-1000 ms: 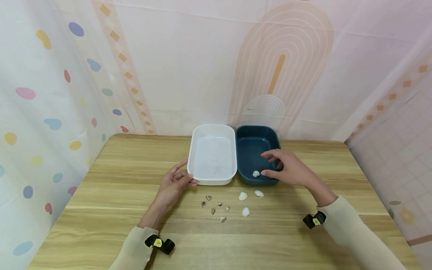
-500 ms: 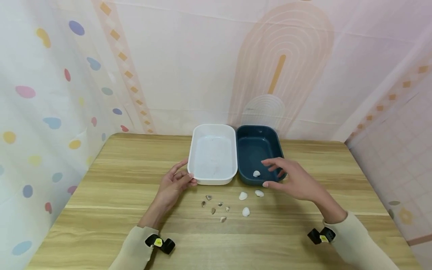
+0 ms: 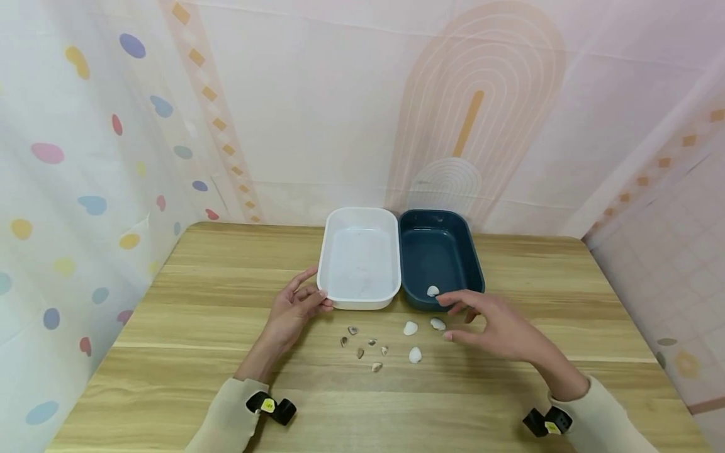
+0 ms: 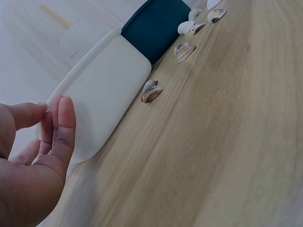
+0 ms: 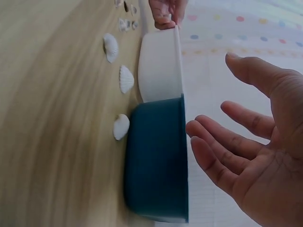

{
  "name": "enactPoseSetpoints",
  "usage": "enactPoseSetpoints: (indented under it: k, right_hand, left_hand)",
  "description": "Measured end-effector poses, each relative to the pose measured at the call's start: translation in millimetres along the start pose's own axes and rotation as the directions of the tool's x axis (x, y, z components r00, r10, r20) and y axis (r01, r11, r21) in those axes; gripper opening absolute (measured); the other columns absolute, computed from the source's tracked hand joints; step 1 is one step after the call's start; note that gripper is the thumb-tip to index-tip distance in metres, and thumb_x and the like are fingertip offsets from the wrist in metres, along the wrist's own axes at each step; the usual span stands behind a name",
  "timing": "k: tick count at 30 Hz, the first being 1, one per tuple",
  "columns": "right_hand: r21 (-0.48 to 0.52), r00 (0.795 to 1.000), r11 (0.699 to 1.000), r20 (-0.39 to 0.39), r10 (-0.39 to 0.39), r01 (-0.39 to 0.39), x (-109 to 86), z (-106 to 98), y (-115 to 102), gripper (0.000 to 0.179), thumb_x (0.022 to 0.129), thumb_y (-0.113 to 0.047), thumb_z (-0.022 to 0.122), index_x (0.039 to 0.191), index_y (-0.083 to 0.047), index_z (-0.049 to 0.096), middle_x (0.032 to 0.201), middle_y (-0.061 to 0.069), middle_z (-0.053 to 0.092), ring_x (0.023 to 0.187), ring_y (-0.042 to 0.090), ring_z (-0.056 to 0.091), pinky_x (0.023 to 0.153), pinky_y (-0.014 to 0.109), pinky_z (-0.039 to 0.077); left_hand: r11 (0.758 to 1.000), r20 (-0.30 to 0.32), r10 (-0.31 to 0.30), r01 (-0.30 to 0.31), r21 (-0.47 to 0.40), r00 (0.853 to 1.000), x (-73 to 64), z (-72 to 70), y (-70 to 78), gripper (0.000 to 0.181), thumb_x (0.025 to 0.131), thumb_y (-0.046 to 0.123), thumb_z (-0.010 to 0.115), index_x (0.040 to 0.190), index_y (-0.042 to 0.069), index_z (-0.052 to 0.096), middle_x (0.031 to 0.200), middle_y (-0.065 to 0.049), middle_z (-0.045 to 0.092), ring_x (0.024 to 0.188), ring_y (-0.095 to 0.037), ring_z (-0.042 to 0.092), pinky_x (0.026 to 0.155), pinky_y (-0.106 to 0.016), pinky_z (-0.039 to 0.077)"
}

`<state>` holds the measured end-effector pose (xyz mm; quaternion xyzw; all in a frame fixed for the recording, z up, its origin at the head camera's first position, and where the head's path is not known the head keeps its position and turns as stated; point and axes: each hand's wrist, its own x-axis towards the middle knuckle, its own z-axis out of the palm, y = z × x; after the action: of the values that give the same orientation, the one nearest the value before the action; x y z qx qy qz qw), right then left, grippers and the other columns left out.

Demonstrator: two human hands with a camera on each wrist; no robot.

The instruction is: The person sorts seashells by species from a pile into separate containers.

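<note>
My left hand (image 3: 287,319) pinches the near left corner of a white baking dish (image 3: 362,261), thumb on its rim and fingers against the outside. Against its right side stands a dark blue dish (image 3: 433,251) with one white seashell (image 3: 433,291) near its front wall. Empty and with fingers spread, my right hand (image 3: 495,324) hovers at the blue dish's near right corner. Its thumb is close to a white seashell (image 3: 438,323) on the table. Two more lie nearby, a white shell (image 3: 410,328) and another white shell (image 3: 415,355).
Several small brownish shells (image 3: 360,353) lie scattered in front of the white dish on the wooden table (image 3: 226,352). A patterned curtain (image 3: 317,126) hangs right behind both dishes and along the sides.
My right hand has moved from above the blue dish back toward me, over its front edge and the table shells. The shell in the dish stays put; my left hand keeps its hold.
</note>
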<state>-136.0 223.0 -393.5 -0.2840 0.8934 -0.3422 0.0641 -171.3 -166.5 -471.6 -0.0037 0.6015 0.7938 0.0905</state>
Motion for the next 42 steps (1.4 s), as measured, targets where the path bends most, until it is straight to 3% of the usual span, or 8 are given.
enactPoseSetpoints:
  k: [8, 12, 17, 25, 32, 42]
  right_hand:
    - [0.065, 0.997, 0.998, 0.072, -0.014, 0.010, -3.8, 14, 12, 0.048, 0.094, -0.028, 0.077, 0.136, -0.013, 0.062, 0.130, 0.010, 0.070, 0.105, 0.026, 0.070, 0.083, 0.029, 0.064]
    - [0.093, 0.993, 0.995, 0.114, 0.022, -0.033, -3.6, 20, 19, 0.050, 0.095, -0.024, 0.076, 0.139, -0.008, 0.060, 0.133, 0.012, 0.067, 0.106, 0.025, 0.070, 0.083, 0.030, 0.064]
    - [0.095, 0.984, 0.991, 0.157, 0.080, -0.096, -2.9, 28, 25, 0.055, 0.095, -0.027, 0.075, 0.143, -0.008, 0.057, 0.129, 0.011, 0.067, 0.101, 0.018, 0.070, 0.079, 0.024, 0.063]
    - [0.088, 0.983, 0.990, 0.157, 0.093, -0.108, -0.5, 37, 32, 0.057, 0.093, -0.029, 0.077, 0.142, -0.006, 0.059, 0.122, 0.008, 0.065, 0.082, 0.003, 0.060, 0.069, 0.019, 0.057]
    - [0.084, 0.984, 0.991, 0.154, 0.089, -0.103, 0.8, 46, 32, 0.043, 0.089, -0.023, 0.082, 0.126, -0.008, 0.068, 0.102, 0.001, 0.065, 0.072, 0.002, 0.056, 0.061, 0.017, 0.053]
    - [0.077, 0.987, 0.988, 0.100, 0.127, -0.135, 3.3, 55, 29, 0.028, 0.082, -0.020, 0.087, 0.105, -0.012, 0.072, 0.088, -0.004, 0.066, 0.066, 0.002, 0.054, 0.057, 0.017, 0.052]
  left_hand:
    - [1.000, 0.005, -0.003, 0.003, 0.006, 1.000, -1.0, 0.9, 1.7, 0.067, 0.100, -0.002, 0.061, 0.159, 0.012, 0.034, 0.093, 0.002, 0.067, 0.084, -0.011, 0.073, 0.086, -0.026, 0.066]
    - [1.000, 0.001, -0.005, 0.005, 0.008, 1.000, -1.2, 0.8, 1.9, 0.066, 0.100, -0.002, 0.061, 0.159, 0.012, 0.034, 0.093, 0.002, 0.067, 0.084, -0.011, 0.072, 0.086, -0.026, 0.066]
    - [1.000, 0.000, -0.011, 0.011, 0.012, 1.000, -1.3, 0.1, 0.9, 0.066, 0.100, -0.002, 0.061, 0.159, 0.012, 0.034, 0.093, 0.002, 0.067, 0.084, -0.011, 0.072, 0.086, -0.026, 0.066]
    - [1.000, 0.001, -0.011, 0.011, 0.013, 1.000, -0.8, -0.2, 1.3, 0.066, 0.100, -0.002, 0.062, 0.159, 0.012, 0.034, 0.094, 0.001, 0.067, 0.084, -0.011, 0.072, 0.086, -0.026, 0.066]
    - [1.000, 0.008, -0.009, 0.009, 0.014, 1.000, 0.4, -0.5, 1.5, 0.066, 0.100, -0.002, 0.061, 0.159, 0.012, 0.034, 0.096, -0.001, 0.067, 0.084, -0.012, 0.072, 0.086, -0.026, 0.066]
    - [1.000, 0.001, -0.012, 0.012, 0.001, 1.000, 0.7, -0.3, 1.0, 0.066, 0.100, -0.002, 0.061, 0.159, 0.012, 0.034, 0.095, -0.001, 0.067, 0.084, -0.012, 0.072, 0.085, -0.026, 0.067]
